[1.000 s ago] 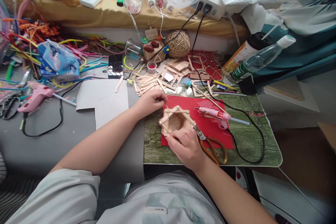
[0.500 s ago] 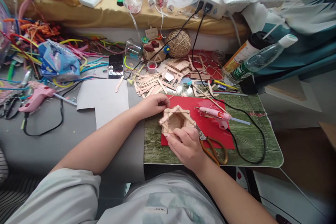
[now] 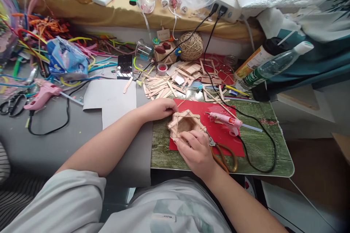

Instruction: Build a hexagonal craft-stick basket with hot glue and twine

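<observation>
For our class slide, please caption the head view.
Right hand holding a hollow craft-stick model over red paper, left hand close beside it, pink glue gun and scissors nearby.

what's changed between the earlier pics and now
The left hand has dropped a little toward the person, curled by the far left corner of the craft-stick container; what it holds, if anything, is unclear. The view swung slightly left. The right hand stays on the container's near rim; the nearby glue gun and scissors stay put.
</observation>
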The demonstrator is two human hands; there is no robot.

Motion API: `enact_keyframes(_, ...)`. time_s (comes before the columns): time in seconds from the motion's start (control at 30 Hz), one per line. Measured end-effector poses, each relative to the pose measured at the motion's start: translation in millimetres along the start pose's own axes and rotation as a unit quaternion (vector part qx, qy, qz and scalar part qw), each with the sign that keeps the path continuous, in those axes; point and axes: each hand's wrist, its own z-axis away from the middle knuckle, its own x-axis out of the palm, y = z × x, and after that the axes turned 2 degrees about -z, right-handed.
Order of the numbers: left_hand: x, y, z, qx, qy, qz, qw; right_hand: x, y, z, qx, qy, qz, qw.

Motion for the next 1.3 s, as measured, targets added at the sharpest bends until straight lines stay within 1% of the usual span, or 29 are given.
enact_keyframes(0.2,-7.9,-1,3,0.080,0.002,-0.005,0.997,-8,-2,-1,0.009,-0.016,0.002,1.000)
enact_keyframes(0.3,-10.5,3,3,0.097,0.012,-0.034,0.995,-9,-1,2,0.015,-0.024,0.003,1.000)
enact_keyframes(0.37,-14.2,7,4,0.095,0.002,-0.048,0.994,-11,0,3,0.016,-0.034,0.000,0.999)
enact_keyframes(0.47,-23.9,15,8,0.070,-0.045,-0.048,0.995,-14,1,1,0.023,-0.052,-0.011,0.998)
enact_keyframes(0.57,-34.6,29,16,0.013,-0.098,-0.034,0.995,-16,1,-1,0.030,-0.059,-0.018,0.998)
enact_keyframes(0.67,-37.9,50,24,-0.030,-0.107,-0.047,0.993,-16,2,-1,0.024,-0.052,-0.015,0.998)
enact_keyframes(0.77,-31.7,71,29,-0.054,-0.098,-0.108,0.988,-15,3,2,0.010,-0.041,-0.006,0.999)
enact_keyframes(0.83,-25.6,78,30,-0.065,-0.090,-0.125,0.986,-15,3,4,0.001,-0.040,0.001,0.999)
enact_keyframes(0.97,-17.4,78,27,-0.075,-0.079,-0.122,0.986,-16,2,8,-0.007,-0.036,0.016,0.999)
enact_keyframes(1.13,-14.8,70,24,-0.104,-0.090,-0.095,0.986,-16,2,10,-0.012,-0.042,0.013,0.999)
enact_keyframes(1.23,-14.6,70,23,-0.124,-0.093,-0.068,0.986,-25,1,10,-0.031,-0.048,0.005,0.998)
enact_keyframes(1.3,-14.8,70,23,-0.131,-0.099,-0.052,0.985,-37,2,12,-0.039,-0.035,-0.018,0.999)
